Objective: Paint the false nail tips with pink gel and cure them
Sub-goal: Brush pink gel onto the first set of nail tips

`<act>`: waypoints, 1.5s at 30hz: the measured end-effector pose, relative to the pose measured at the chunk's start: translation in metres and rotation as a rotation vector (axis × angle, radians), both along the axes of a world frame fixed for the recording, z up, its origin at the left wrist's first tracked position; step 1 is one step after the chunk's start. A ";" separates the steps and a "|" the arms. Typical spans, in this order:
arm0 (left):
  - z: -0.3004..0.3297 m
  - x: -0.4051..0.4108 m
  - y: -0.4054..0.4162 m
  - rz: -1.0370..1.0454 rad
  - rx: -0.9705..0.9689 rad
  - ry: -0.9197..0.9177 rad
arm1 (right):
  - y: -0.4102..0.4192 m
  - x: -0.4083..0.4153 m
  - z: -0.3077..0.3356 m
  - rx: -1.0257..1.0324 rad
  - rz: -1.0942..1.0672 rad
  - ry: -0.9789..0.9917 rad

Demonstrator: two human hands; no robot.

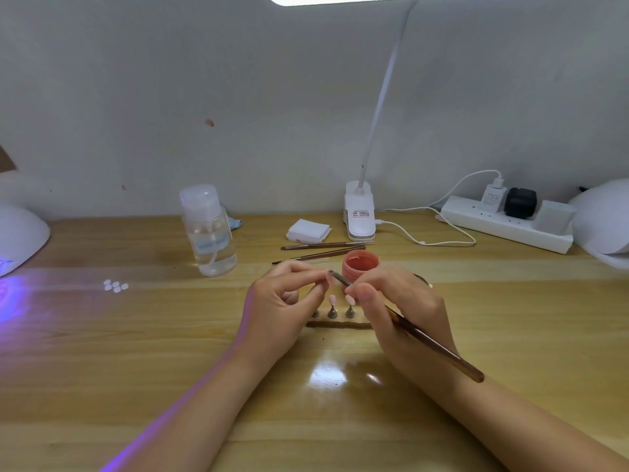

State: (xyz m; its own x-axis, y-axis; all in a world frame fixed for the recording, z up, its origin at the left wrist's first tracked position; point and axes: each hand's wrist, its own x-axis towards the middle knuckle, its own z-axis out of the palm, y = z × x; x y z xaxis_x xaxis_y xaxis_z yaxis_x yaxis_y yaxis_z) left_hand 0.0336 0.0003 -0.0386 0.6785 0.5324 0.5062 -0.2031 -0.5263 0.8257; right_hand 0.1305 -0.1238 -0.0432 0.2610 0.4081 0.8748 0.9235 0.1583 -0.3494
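My left hand (282,301) pinches a small stand that carries a pink false nail tip (329,278), raised above the desk. My right hand (394,301) grips a brown brush (432,347) like a pen, and its bristle end touches that tip. Just behind the hands sits the open pink gel jar (360,265). Below the hands, two more pink tips (333,299) stand on metal stands (332,313) along a dark holder strip (340,324). Several loose white tips (115,286) lie on the desk to the left.
A curing lamp (18,238) glows purple at the far left edge; another white lamp (602,219) sits at the far right. A clear pump bottle (209,233), white wipes (308,230), two spare brushes (320,250), a clip desk lamp (360,212) and a power strip (507,223) line the back.
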 end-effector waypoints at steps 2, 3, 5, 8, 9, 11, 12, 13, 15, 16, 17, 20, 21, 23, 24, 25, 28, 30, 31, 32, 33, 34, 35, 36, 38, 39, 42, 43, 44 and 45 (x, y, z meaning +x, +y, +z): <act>0.000 0.000 0.000 0.005 -0.013 0.003 | -0.003 0.000 -0.001 0.010 -0.003 -0.016; 0.000 0.000 0.000 0.010 -0.019 0.005 | -0.005 0.000 -0.001 0.027 -0.001 -0.015; 0.000 0.000 0.000 0.013 -0.028 0.009 | -0.006 0.000 0.000 0.063 -0.001 0.007; -0.001 -0.001 0.000 0.014 -0.025 0.019 | -0.002 0.001 0.002 0.058 -0.016 0.030; 0.000 -0.001 0.000 0.013 -0.026 0.023 | 0.000 0.001 0.002 0.048 -0.020 0.025; 0.001 -0.001 -0.001 0.015 -0.027 0.029 | 0.002 0.002 0.002 0.027 -0.024 -0.003; 0.001 -0.001 -0.001 0.015 -0.024 0.029 | 0.003 0.002 0.001 0.016 -0.024 -0.017; 0.001 -0.001 -0.001 0.014 -0.022 0.026 | 0.002 0.002 0.001 0.007 -0.027 -0.030; 0.001 -0.001 -0.001 0.016 -0.022 0.025 | 0.000 0.002 0.000 0.005 -0.043 -0.048; 0.000 -0.001 -0.001 0.020 -0.025 0.028 | -0.002 0.002 0.000 0.013 -0.049 -0.051; 0.000 -0.001 -0.001 0.023 -0.029 0.032 | -0.004 0.002 0.000 0.025 -0.050 -0.051; 0.000 -0.001 -0.001 0.026 -0.028 0.030 | -0.006 0.001 0.001 0.050 -0.037 -0.024; 0.001 -0.001 -0.001 0.024 -0.026 0.025 | -0.004 0.001 0.002 0.046 -0.041 -0.017; 0.002 -0.001 -0.002 0.015 -0.019 0.026 | -0.001 0.000 0.002 0.029 -0.059 -0.021; 0.002 -0.002 -0.002 0.014 -0.016 0.028 | 0.001 0.000 0.002 0.015 -0.064 -0.025; 0.002 -0.002 -0.002 0.015 -0.015 0.028 | 0.002 0.000 0.002 0.002 -0.065 -0.026; 0.001 -0.001 -0.001 0.021 -0.022 0.021 | -0.002 0.001 0.002 0.004 -0.052 -0.023; 0.001 -0.001 -0.001 0.016 -0.025 0.012 | -0.006 0.001 0.002 0.029 -0.040 -0.016; 0.000 -0.001 -0.001 0.013 -0.021 0.010 | -0.007 0.000 0.002 0.039 -0.036 -0.008; 0.000 -0.001 0.000 0.011 -0.015 0.010 | -0.007 0.000 0.003 0.046 -0.035 0.006; -0.001 -0.001 0.000 0.011 -0.011 0.009 | -0.007 0.000 0.003 0.052 -0.034 0.024; -0.001 -0.001 0.001 0.012 -0.008 0.007 | -0.005 -0.001 0.004 0.054 -0.031 0.043; -0.002 0.000 0.001 0.013 -0.008 0.005 | -0.004 -0.001 0.005 0.050 -0.026 0.058; -0.002 0.000 0.001 0.016 -0.009 0.002 | -0.002 -0.002 0.005 0.040 -0.022 0.064; -0.001 0.000 0.002 0.015 -0.007 -0.006 | -0.001 -0.003 0.005 0.018 -0.023 0.054; -0.001 0.000 0.001 0.013 -0.007 -0.010 | -0.002 -0.004 0.005 0.014 -0.028 0.049; -0.001 0.000 0.002 0.018 -0.018 -0.015 | -0.005 -0.005 0.003 0.049 -0.018 0.061; -0.001 0.000 0.002 0.022 -0.017 -0.014 | -0.007 -0.006 0.003 0.063 -0.005 0.073; -0.001 0.000 0.002 0.024 -0.014 -0.015 | -0.007 -0.007 0.003 0.076 0.006 0.095; -0.001 0.000 0.002 0.022 -0.010 -0.020 | -0.007 -0.007 0.004 0.089 0.016 0.131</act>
State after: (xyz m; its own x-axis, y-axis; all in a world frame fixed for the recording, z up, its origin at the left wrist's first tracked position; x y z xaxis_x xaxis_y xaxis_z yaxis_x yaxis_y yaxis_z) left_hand 0.0337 0.0019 -0.0391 0.6563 0.5523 0.5141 -0.2075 -0.5230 0.8267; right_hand 0.1230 -0.1310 -0.0394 0.3694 0.3352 0.8667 0.8679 0.2088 -0.4507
